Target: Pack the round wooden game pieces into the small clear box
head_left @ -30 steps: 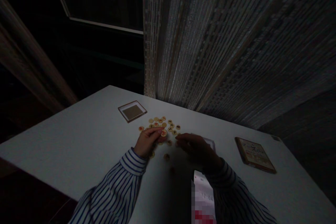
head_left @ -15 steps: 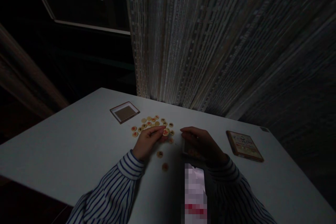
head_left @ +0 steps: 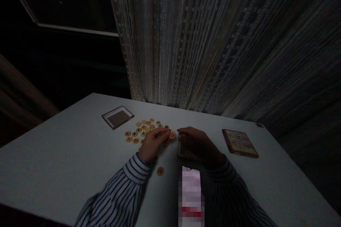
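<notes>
A round Chinese chess piece [head_left: 172,134] with a red character is pinched between the thumb and fingers of my left hand [head_left: 152,144]. My right hand [head_left: 200,145] faces it with a small gap between. Its fingers are curled together in shadow, and what they hold, if anything, is hidden. Below the right palm shows part of a small open box [head_left: 183,151], mostly covered by the hand. Many more pieces [head_left: 135,140] lie spread beyond and left of my left hand, some with red characters, some with dark ones. One red-marked piece [head_left: 160,171] lies apart, nearer to me.
An open framed box part [head_left: 114,125] lies at the back left of the white table [head_left: 80,156]. To the right is a flat box with a printed picture [head_left: 241,143]. A phone-like object with a blurred screen [head_left: 191,191] is between my forearms. A string curtain [head_left: 170,42] hangs behind.
My hands have come closer together, the left one carrying its chess piece toward the right. The camera has turned a little, so the table contents appear shifted left.
</notes>
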Action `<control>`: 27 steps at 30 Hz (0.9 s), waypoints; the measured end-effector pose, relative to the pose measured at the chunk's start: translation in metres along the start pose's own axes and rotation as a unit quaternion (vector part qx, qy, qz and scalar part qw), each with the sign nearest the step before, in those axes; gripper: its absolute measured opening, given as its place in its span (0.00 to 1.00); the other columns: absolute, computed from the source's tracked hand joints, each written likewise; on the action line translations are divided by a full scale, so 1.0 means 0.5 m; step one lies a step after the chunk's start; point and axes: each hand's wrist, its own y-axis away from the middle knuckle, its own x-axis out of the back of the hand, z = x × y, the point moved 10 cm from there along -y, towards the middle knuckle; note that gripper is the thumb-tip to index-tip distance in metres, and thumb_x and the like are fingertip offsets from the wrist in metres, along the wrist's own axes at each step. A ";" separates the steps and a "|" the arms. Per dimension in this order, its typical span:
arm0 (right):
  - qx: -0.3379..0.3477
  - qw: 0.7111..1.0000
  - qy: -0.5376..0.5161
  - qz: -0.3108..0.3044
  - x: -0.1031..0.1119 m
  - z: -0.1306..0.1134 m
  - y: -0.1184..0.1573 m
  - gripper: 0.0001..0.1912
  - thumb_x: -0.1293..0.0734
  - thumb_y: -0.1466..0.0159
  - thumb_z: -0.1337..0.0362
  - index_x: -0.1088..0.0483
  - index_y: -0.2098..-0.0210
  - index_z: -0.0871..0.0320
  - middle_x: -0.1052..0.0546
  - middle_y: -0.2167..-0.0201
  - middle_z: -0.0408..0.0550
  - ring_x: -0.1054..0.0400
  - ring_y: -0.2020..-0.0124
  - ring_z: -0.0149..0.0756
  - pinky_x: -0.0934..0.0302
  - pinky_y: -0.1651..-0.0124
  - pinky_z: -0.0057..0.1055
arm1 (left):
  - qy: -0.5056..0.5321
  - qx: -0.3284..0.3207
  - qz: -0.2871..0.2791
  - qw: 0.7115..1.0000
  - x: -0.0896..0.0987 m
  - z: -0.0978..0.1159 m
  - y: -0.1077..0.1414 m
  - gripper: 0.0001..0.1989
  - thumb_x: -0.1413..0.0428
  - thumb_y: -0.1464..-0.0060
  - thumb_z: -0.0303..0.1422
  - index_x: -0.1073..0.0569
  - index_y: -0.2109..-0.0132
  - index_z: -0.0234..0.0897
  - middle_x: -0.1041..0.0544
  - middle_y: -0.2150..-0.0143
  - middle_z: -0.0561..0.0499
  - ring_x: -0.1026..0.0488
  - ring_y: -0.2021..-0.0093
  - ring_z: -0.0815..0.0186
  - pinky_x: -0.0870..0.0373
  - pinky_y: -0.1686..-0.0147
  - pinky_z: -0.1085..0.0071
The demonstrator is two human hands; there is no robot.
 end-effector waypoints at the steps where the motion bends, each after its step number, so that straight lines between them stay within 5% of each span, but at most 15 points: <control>1: 0.004 1.000 0.005 -0.001 -0.002 -0.002 0.001 0.11 0.38 0.41 0.66 0.32 0.58 0.59 0.24 0.66 0.49 0.31 0.67 0.33 0.36 0.63 0.31 | 0.002 0.004 0.001 1.000 -0.004 -0.004 -0.001 0.15 0.37 0.62 0.39 0.25 0.68 0.32 0.25 0.79 0.53 0.31 0.79 0.72 0.36 0.78 0.77; 27: 0.001 0.989 0.127 -0.077 -0.057 0.009 0.002 0.12 0.42 0.36 0.61 0.31 0.58 0.56 0.24 0.65 0.47 0.33 0.64 0.34 0.45 0.63 0.30 | -0.014 0.000 0.016 1.000 -0.007 -0.058 0.003 0.14 0.39 0.59 0.39 0.23 0.66 0.33 0.21 0.70 0.48 0.26 0.69 0.65 0.29 0.65 0.69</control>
